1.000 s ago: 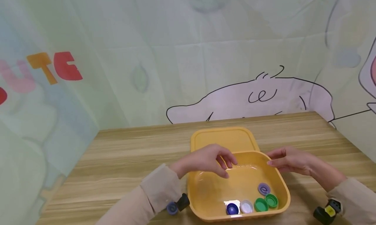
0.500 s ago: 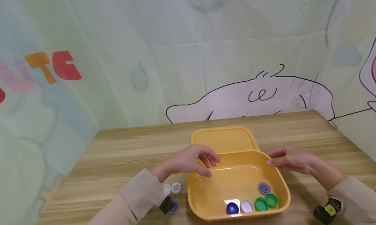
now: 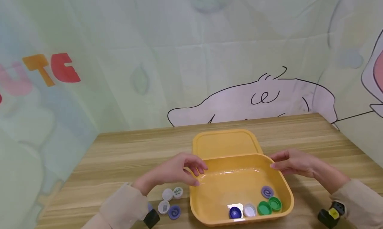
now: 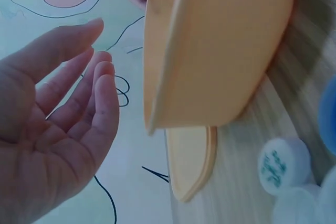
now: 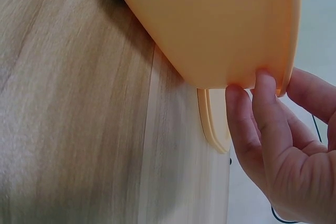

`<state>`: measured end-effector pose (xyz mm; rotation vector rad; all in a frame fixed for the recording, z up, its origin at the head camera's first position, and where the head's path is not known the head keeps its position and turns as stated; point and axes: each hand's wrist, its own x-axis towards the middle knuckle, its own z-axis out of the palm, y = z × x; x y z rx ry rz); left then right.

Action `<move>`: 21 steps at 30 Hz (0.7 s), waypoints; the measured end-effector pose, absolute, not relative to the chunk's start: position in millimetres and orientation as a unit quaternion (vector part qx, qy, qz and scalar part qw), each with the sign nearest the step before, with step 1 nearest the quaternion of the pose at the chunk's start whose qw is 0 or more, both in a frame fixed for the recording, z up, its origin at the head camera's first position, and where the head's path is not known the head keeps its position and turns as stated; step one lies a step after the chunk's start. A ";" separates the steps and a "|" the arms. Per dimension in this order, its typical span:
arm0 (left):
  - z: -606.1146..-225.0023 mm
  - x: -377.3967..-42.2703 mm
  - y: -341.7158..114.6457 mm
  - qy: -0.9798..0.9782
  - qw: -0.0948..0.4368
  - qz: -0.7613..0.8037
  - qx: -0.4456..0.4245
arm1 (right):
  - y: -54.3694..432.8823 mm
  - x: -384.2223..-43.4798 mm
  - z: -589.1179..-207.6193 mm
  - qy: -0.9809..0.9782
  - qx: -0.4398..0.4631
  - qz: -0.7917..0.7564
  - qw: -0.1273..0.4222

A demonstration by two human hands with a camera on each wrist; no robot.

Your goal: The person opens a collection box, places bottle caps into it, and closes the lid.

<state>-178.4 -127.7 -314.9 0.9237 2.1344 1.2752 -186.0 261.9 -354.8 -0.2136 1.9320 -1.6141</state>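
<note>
In the head view a yellow plastic box [image 3: 196,202] stands on the table, tilted toward the camera. Inside lie two green bottle caps [image 3: 264,208], a dark blue cap [image 3: 235,212], a white cap [image 3: 249,210] and a purple cap [image 3: 267,191]. My right hand [image 3: 299,164] pinches its far right rim, thumb at the edge and fingertips pressed on the outer wall [image 5: 210,24]. My left hand [image 3: 176,171] is raised over the left rim, fingers loosely bent around nothing. Below it sit several white caps [image 3: 163,207] and a purple cap [image 3: 174,212].
The box's yellow lid [image 3: 225,144] lies flat behind it. One white cap with green print [image 4: 283,165] shows near the left wrist. A printed cloth backdrop [image 3: 134,56] rises along the far edge of the wooden table [image 3: 125,156].
My left hand has moved left from over the box to its left rim, uncovering the caps on the table. My right hand keeps its hold on the box.
</note>
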 end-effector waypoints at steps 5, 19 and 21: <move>-320.6 -174.4 -145.2 0.777 0.240 0.484 0.322 | 260.5 -186.0 -354.2 0.730 -0.079 -0.607 0.304; -328.9 -158.5 -184.7 0.796 0.214 0.498 0.268 | 259.9 -187.5 -355.9 0.728 -0.079 -0.610 0.304; -332.6 -157.5 -191.8 0.795 0.210 0.506 0.262 | 260.6 -187.3 -356.4 0.724 -0.082 -0.613 0.305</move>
